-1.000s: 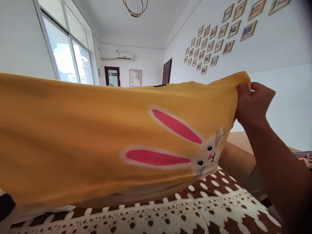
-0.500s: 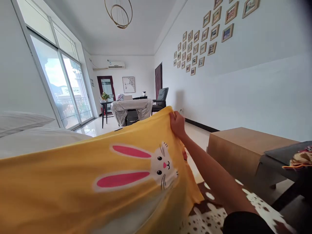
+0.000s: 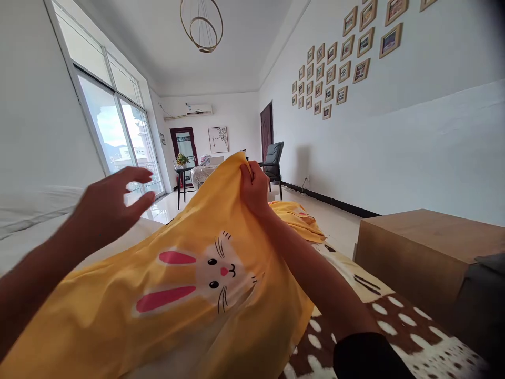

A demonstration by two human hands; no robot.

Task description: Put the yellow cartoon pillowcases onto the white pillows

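My right hand [image 3: 255, 187] grips the top edge of a yellow cloth [image 3: 169, 221], holding it raised in a peak. A white rabbit face with pink ears is printed on the cloth, and its lower part spreads toward me. On the left, my left hand [image 3: 114, 202] hovers over the cloth's far edge with thumb and fingers apart and nothing between them. Behind my right forearm lies another bunched yellow cloth [image 3: 300, 218], also with a bit of pink and white print. Under both is a brown and cream patterned blanket [image 3: 366, 284].
A brown box-like piece of furniture [image 3: 426, 237] stands at the right, with a dark grey item [image 3: 487, 289] beside it. White covered bedding or cushions [image 3: 35, 210] lie at the left. Farther back are a black office chair [image 3: 273, 160] and a draped table [image 3: 199, 176].
My right hand has moved left and up, pulling the cloth into a peak so that it sags in folds. My left hand has come into view, empty. The second yellow cloth is now uncovered.
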